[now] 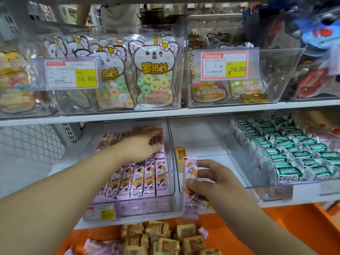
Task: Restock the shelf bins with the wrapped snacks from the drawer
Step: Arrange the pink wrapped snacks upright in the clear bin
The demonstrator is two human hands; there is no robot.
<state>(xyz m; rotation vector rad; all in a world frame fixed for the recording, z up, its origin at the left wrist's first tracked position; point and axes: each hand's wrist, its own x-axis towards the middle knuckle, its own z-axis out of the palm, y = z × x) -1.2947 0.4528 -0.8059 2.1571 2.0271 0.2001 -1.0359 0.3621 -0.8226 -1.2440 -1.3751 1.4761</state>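
My left hand (142, 142) reaches deep into a clear shelf bin (171, 159) and presses on the back row of pink wrapped snack bars (139, 179), fingers spread over them. In front of the neighbouring bin my right hand (211, 179) pinches one upright pink snack bar (190, 186) between thumb and fingers. That neighbouring clear bin (202, 131) holds a single yellow wrapped cake (181, 157). Below, the orange drawer (287, 223) holds several yellow-brown wrapped cakes (161, 236) and loose pink bars (103, 246).
To the right, a clear bin is full of green-and-white wrapped snacks (292, 153). The upper shelf carries bins of koala-print candy bags (156, 70) with red-and-yellow price tags (71, 74). A white wire mesh panel (31, 142) stands at the left.
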